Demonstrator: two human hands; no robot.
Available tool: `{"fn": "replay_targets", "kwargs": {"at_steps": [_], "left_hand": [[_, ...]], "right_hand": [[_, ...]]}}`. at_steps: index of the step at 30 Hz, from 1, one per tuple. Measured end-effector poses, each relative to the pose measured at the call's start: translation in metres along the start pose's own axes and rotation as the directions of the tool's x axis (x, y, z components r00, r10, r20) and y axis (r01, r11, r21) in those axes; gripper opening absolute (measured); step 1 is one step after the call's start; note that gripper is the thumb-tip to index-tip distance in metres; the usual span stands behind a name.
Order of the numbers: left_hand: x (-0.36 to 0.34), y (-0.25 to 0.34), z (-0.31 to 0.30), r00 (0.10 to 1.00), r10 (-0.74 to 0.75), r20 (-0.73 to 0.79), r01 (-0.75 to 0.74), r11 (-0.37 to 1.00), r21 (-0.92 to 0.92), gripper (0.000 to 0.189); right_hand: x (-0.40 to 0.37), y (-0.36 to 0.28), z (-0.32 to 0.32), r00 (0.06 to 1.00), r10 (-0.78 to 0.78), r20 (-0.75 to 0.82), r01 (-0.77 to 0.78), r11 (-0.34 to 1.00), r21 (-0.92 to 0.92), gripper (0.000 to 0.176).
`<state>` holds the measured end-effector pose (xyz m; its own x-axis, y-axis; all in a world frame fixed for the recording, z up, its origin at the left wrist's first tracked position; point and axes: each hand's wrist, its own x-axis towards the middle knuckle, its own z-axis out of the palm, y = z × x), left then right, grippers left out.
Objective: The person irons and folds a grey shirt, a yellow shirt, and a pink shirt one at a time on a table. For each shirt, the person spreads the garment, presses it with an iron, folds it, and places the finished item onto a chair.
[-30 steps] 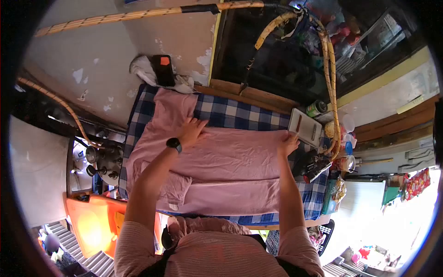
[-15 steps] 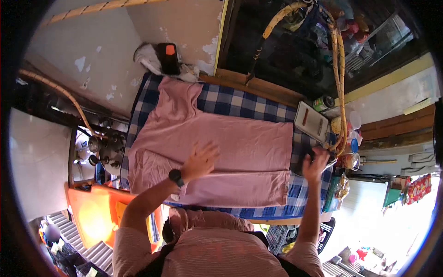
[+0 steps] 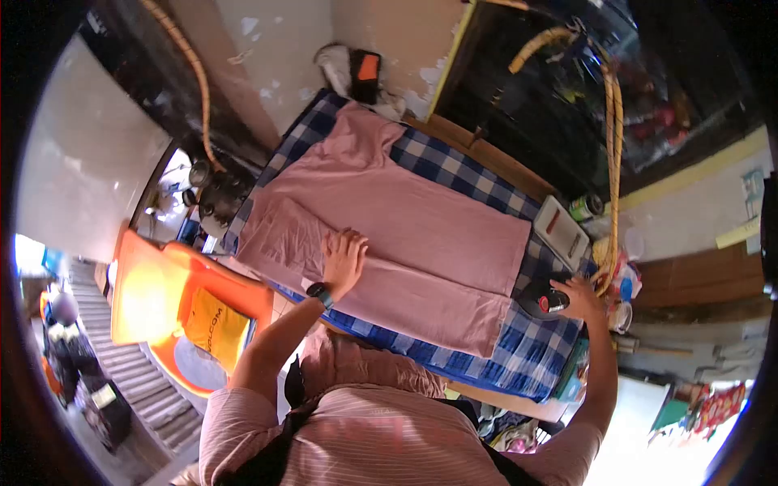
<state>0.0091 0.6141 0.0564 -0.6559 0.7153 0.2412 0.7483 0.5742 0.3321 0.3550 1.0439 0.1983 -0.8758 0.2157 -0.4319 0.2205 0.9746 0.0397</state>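
Observation:
A pink T-shirt [image 3: 421, 211] lies spread over a blue-and-white checked cloth [image 3: 462, 174] on the table. My left hand [image 3: 344, 259], with a dark watch at the wrist, rests on the shirt near its lower left, fingers stretched out. At the cloth's right end stands a dark clothes iron [image 3: 531, 298] with a red part near its handle. My right hand [image 3: 582, 298] is at that handle with its fingers curled round it; part of the grip is hidden.
A white tray [image 3: 561, 233] and a green can [image 3: 585, 207] stand at the back right. A yellow cord [image 3: 613, 162] hangs down near my right hand. An orange chair [image 3: 259, 304] holding a yellow bag [image 3: 217, 328] stands at the left. A white cloth [image 3: 332, 69] lies in the far corner.
My right hand has closed on the iron's handle. My left hand has settled on the shirt, slightly lower on it. The whole view has turned clockwise.

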Motion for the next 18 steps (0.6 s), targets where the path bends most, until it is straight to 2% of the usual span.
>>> {"fn": "replay_targets", "kwargs": {"at_steps": [1,2,3,4,5,6,7,8,9,11,12,13,14,15,17,18], "left_hand": [[-0.009,0.004,0.002,0.981,-0.003,-0.193,-0.006,0.999,-0.044,0.032],[-0.019,0.006,0.002,0.986,-0.069,-0.153,0.061,0.997,-0.056,0.046],[-0.022,0.011,0.003,0.982,-0.091,-0.166,0.084,0.995,-0.052,0.046],[-0.025,0.017,0.005,0.976,-0.161,-0.147,0.16,0.987,-0.018,0.055],[-0.028,0.02,0.006,0.966,-0.225,-0.128,0.229,0.973,0.015,0.065],[-0.028,0.014,0.016,0.991,-0.114,0.064,0.115,0.993,-0.013,0.075],[-0.031,0.011,0.012,0.991,-0.124,0.052,0.125,0.992,-0.017,0.075],[-0.032,0.01,0.005,0.995,-0.027,0.096,0.037,0.994,-0.104,0.074],[-0.028,0.008,-0.004,0.99,0.072,0.119,-0.048,0.981,-0.19,0.074],[-0.029,-0.015,-0.022,0.998,0.062,0.017,-0.056,0.969,-0.24,0.071],[-0.036,-0.034,-0.029,0.997,-0.071,-0.018,0.06,0.931,-0.361,0.066],[-0.044,-0.055,-0.036,0.981,-0.194,-0.03,0.156,0.864,-0.478,0.06],[-0.051,-0.08,-0.034,0.939,-0.32,-0.128,0.26,0.902,-0.345,0.054],[-0.059,-0.106,-0.029,0.875,-0.422,-0.237,0.375,0.901,-0.218,0.048],[-0.069,-0.152,-0.036,0.77,-0.484,-0.416,0.548,0.835,0.045,0.039],[-0.071,-0.165,-0.044,0.769,-0.489,-0.413,0.551,0.833,0.04,0.039]], "right_hand": [[-0.001,0.0,0.006,1.0,-0.027,-0.007,0.027,0.999,-0.017,0.077],[-0.001,0.002,0.014,0.996,0.078,-0.043,-0.071,0.987,0.142,0.074],[0.003,-0.005,0.007,0.981,0.188,-0.056,-0.162,0.939,0.303,0.071],[0.002,-0.013,0.0,0.97,0.169,-0.176,-0.126,0.964,0.234,0.056],[0.005,-0.011,0.007,0.972,0.155,-0.178,-0.113,0.968,0.226,0.056],[0.009,0.002,0.024,0.953,0.251,-0.171,-0.193,0.936,0.294,0.05],[0.012,0.008,0.03,0.925,0.344,-0.159,-0.271,0.894,0.358,0.044],[0.014,-0.008,0.019,0.883,0.44,-0.165,-0.347,0.847,0.403,0.037],[0.017,-0.019,0.017,0.885,0.426,-0.189,-0.332,0.861,0.386,0.037],[0.024,-0.034,0.017,0.776,0.627,-0.074,-0.517,0.698,0.494,0.033],[0.028,-0.049,-0.003,0.783,0.617,-0.085,-0.508,0.711,0.486,0.033],[0.023,-0.064,-0.023,0.833,0.549,0.073,-0.424,0.548,0.721,0.027],[0.023,-0.085,-0.041,0.88,0.431,0.198,-0.35,0.307,0.885,0.023],[0.029,-0.104,-0.05,0.879,0.433,0.2,-0.352,0.306,0.885,0.023],[0.045,-0.146,-0.067,0.924,0.263,0.277,-0.3,0.053,0.952,0.018],[0.059,-0.179,-0.08,0.948,0.19,0.254,-0.272,0.076,0.959,0.018]]}}
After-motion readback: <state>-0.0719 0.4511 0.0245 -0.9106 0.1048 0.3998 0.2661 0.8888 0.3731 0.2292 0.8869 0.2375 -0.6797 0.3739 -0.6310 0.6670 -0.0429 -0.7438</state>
